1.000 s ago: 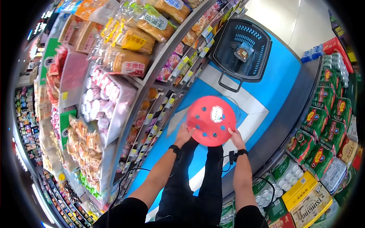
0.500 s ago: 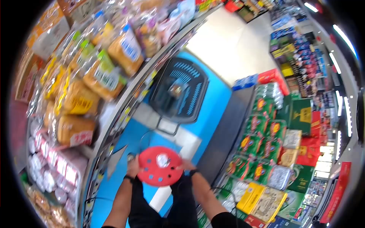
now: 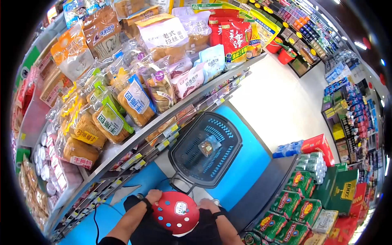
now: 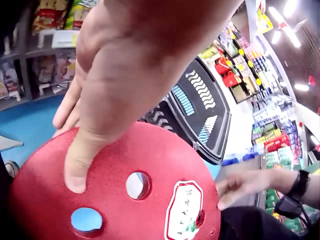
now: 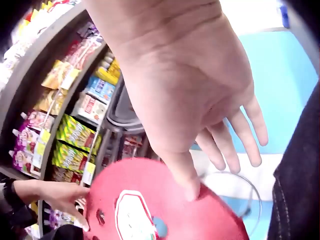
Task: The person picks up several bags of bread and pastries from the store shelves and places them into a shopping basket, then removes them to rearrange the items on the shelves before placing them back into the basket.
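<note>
Red disc (image 3: pixel 173 216), fingers (image 4: pixel 77 172) at opposite edges, has blue floor (image 3: pixel 247 175) beyond.

Both wrist views cut the red disc (image 4: pixel 112 185) off at the bottom, and that packet (image 3: pixel 209 147) in the basket (image 3: pixel 188 153) is too small to read!

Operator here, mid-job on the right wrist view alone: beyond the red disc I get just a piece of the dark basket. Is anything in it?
Observer: Yes. In the head view, one small packet lies inside the dark basket, which stands beyond the red disc.

Operator: Good. And what is out past the right hand, on the person's right, off my picture?

Observer: Stacked green packs printed TSINGTAO, at the lower right of the head view.
</note>
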`<state>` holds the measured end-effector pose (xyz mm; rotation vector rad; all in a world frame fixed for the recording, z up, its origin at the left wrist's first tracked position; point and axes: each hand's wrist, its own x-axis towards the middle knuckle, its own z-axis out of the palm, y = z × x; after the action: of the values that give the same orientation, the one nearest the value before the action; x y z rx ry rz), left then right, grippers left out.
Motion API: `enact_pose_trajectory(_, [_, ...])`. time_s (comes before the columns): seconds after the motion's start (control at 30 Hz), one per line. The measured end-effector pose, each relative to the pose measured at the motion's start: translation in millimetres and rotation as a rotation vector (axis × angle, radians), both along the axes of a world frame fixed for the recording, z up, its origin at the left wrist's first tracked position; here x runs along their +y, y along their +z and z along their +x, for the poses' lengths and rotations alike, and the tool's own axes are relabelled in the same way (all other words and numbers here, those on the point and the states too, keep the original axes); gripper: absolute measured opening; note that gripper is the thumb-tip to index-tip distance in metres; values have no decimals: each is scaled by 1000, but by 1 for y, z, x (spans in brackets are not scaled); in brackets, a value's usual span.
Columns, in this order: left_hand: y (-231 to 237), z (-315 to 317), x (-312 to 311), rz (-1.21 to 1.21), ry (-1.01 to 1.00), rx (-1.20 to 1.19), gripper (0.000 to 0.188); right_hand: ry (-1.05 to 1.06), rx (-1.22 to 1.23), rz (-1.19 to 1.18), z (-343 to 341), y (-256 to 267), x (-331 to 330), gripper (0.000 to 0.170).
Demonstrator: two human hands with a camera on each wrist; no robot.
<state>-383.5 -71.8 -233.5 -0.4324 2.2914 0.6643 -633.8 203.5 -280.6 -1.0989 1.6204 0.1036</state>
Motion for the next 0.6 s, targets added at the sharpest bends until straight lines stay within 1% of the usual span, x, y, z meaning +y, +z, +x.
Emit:
enact_pose_trajectory(0.03, [-2, -4, 6, 15, -14, 37, 37, -88, 80, -39, -13, 12, -10, 55])
enact_pose_trajectory(0.07, [-37, -8, 9, 197, -59, -43, 9, -176, 166, -75, -27, 34, -17, 53])
enact_pose_trajectory(0.1, [-25, -22, 14, 114, -220, -32, 9, -299, 268, -215, -36, 13, -12, 46])
enact_pose_trajectory(0.13, [-12, -44, 24, 28, -379, -19, 15, -411, 274, -242, -50, 21, -19, 45])
enact_pose_trajectory(0.2, [-14, -70, 41, -86, -375, -11, 10, -638, 275, -290, -72, 47, -39, 44])
enact_pose_trajectory(0.23, [-49, -70, 42, -115, -502, 141, 13, -655, 282, -343, -77, 49, -40, 45])
enact_pose_trajectory(0.3, [-54, -103, 46, -118, -552, 130, 14, -676, 301, -463, -99, 45, -48, 48])
enact_pose_trajectory(0.33, [-39, -123, 49, -48, -558, 227, 14, -645, 329, -465, -101, 46, -46, 52])
enact_pose_trajectory(0.37, [-8, -163, 46, 82, -698, 115, 15, -608, 354, -468, -106, 48, -47, 55])
enact_pose_trajectory(0.4, [10, -189, 53, -19, -486, 288, 17, -573, 378, -482, -112, 45, -56, 59])
enact_pose_trajectory(0.43, [4, -205, 54, 141, -213, 693, 18, -524, 403, -423, -113, 36, -60, 68])
enact_pose_trajectory(0.47, [-12, -232, 53, 153, -195, 736, 17, -454, 418, -403, -119, 6, -61, 71])
enact_pose_trajectory(0.5, [5, -252, 49, 83, -189, 660, 17, -441, 313, -323, -130, 1, -69, 72])
enact_pose_trajectory(0.53, [9, -266, 36, 5, -150, 606, 17, -420, 203, -230, -137, 0, -73, 74])
enact_pose_trajectory(0.57, [15, -267, 31, -54, -107, 537, 17, -439, 118, -266, -140, -5, -70, 73])
enact_pose_trajectory(0.6, [20, -261, 27, -114, -64, 468, 18, -400, 191, -283, -140, -4, -74, 72])
